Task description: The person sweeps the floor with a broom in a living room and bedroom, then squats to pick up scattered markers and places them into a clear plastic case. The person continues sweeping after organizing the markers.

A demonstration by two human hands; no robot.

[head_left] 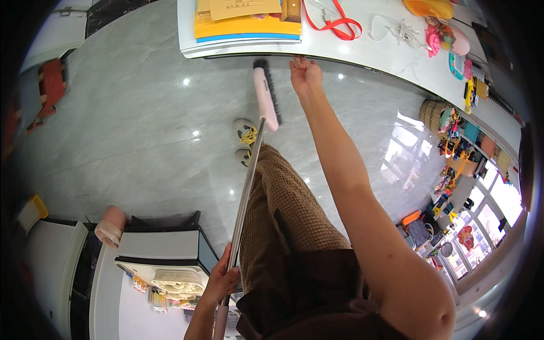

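Note:
My left hand (223, 276) is closed around the metal handle of a long-handled brush (266, 97), low in the view. The brush has a pink plastic head with dark bristles and is held near the tiled floor, close to my shoes (245, 131). My right hand (307, 75) reaches forward, palm up, to the edge of a white marble-look table (242, 50). Its fingertips are partly hidden at or under that edge, and no object shows in the palm. Whether the brush touches the floor is hard to tell.
On the table lie yellow folders (246, 28), a red lanyard (331, 26) and pink items at the right. Behind me stand a grey-topped cabinet (157, 244) and a pink bin (112, 219). A woven basket (431, 114) stands at the right, red chairs (53, 87) at the left.

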